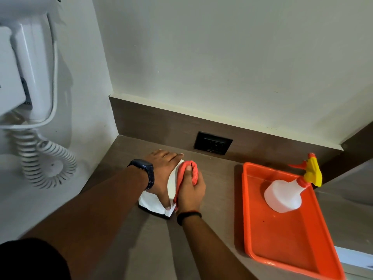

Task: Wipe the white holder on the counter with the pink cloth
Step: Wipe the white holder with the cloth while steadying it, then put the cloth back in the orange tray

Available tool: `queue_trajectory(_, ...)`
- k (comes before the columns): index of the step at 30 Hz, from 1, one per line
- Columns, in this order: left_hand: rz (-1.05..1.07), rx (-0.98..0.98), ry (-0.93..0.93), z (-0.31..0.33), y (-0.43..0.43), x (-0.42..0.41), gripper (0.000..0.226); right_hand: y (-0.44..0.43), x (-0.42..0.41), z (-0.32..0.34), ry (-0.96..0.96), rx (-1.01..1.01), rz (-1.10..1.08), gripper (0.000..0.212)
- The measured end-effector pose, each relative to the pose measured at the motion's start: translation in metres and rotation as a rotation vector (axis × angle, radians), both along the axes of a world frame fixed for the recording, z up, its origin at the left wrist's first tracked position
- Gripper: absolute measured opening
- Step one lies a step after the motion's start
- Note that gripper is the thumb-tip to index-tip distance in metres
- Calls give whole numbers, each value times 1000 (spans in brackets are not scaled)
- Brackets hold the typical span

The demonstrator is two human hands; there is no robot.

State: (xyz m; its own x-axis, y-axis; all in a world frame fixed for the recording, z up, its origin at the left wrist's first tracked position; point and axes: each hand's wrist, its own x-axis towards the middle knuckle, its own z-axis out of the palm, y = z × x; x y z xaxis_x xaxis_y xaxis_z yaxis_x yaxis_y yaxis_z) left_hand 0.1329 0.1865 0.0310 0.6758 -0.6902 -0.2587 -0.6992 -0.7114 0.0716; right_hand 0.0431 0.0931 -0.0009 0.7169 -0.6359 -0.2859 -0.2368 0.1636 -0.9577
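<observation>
A: The table (218, 190) looks like dark wood-grain laminate, matt with a faint sheen. And the tray (286, 249)?

B: Orange plastic, smooth and fairly glossy. The spray bottle (282, 197) lying in it is translucent white plastic, with a shiny yellow and red plastic trigger head.

A: The pink cloth (189, 172) has a ribbed, soft weave, like microfibre. The white holder (172, 182) is smooth and matt.

B: The hair dryer (30, 77) on the wall is glossy white plastic, its coiled cord (46, 160) too. The outlet (213, 142) is matt black

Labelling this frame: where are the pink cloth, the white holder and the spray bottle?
pink cloth (192, 170), head view, bunched top fold.
white holder (172, 183), head view, bare upper face.
spray bottle (282, 196), head view, translucent body.
</observation>
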Motion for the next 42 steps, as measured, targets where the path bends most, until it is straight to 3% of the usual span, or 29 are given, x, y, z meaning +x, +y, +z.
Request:
queue_trajectory(6, 2, 25, 4, 1, -3, -1, 149, -6, 0, -11, 168, 107, -10, 40)
queue_trajectory(9, -9, 22, 20, 1, -2, 0, 147, 11, -16, -8, 82, 149, -49, 37)
queue_trajectory(14, 10, 0, 7, 0, 0, 1, 147, -3, 10, 4, 10, -3, -25, 38)
queue_trajectory(21, 15, 16, 8, 2, -6, -2, 150, -10, -4, -5, 168, 129, -9, 26)
queue_trajectory(27, 38, 10, 42, 7, 0, -5, 154, -39, -25, 17, 4, 212, 21, 21)
queue_trajectory(31, 77, 58, 126, 22, -11, -8, 161, -104, -51, 48, -119, 7, -119, 20)
queue_trajectory(33, 77, -61, 82, 27, -35, -17, 159, -147, -71, 55, -112, -186, -158, 20)
queue_trajectory(37, 9, -342, 76, 20, -113, -55, 138, -211, -107, 47, 85, -506, -50, 18)
queue_trajectory(42, -160, -233, 116, -24, -183, -100, 134, -239, -116, -1, 458, -962, 342, 34)
